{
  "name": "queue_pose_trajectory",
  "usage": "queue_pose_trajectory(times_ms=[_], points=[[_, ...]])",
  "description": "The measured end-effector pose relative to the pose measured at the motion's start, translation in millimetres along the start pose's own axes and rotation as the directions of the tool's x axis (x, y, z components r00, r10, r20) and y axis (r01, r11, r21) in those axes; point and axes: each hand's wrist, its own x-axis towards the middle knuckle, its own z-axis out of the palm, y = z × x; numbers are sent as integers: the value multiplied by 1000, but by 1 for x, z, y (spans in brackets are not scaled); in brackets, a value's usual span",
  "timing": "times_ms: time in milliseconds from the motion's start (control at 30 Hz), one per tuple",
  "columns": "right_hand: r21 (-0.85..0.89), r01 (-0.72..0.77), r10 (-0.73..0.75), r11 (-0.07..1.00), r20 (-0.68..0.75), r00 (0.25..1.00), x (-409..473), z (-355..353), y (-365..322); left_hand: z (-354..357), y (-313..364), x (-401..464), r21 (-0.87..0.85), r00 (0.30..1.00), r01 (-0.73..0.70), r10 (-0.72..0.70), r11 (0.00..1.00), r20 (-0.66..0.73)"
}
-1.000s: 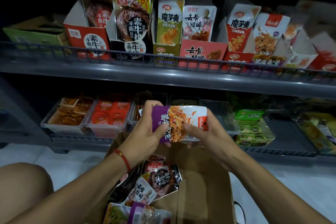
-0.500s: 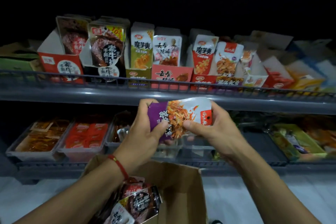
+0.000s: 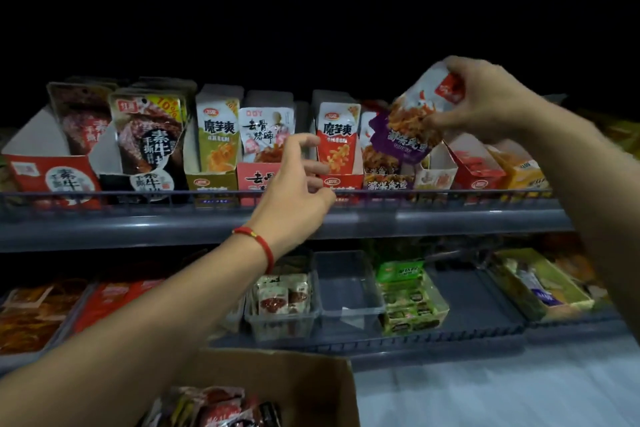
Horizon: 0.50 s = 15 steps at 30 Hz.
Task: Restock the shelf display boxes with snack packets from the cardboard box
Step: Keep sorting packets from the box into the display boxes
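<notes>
Purple and white, the snack packet point(image 3: 412, 121) has left the space over the cardboard box point(image 3: 311, 388) and now hangs at the upper shelf point(image 3: 415, 218), tilted, just above the purple display box point(image 3: 388, 180) that carries the same print, right of the shelf's middle. A second ago both hands shared it low down, in front of the lower shelf; now the right hand point(image 3: 485, 97) alone pinches its top corner, fingers curled over the red label. The left hand point(image 3: 294, 191) has let go and reaches towards the front rail, its fingers loosely spread and holding nothing, close in front of the red konjac box point(image 3: 341, 180) next door. Whether it touches that box I cannot tell.

My reading is that the sorting is done for this packet and the placing has begun: the match has been found, and the free hand looks set to steady or part the row. The slot already holds upright packets, so the new one probably needs to be turned straight before it slides in. More packets point(image 3: 214, 406) lie in the cardboard box at the bottom edge of view, so the restocking has a good way to go.
</notes>
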Motion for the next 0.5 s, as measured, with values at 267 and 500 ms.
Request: queue_pose_trajectory(times_ms=[267, 500], points=[[-296, 148, -59, 944, 289, 955, 64, 26, -5, -2, 1, 11, 153, 998, -63, 62, 986, 9], [-298, 146, -31, 943, 357, 934, 82, 24, -15, 9, 8, 28, 204, 996, -87, 84, 975, 25]])
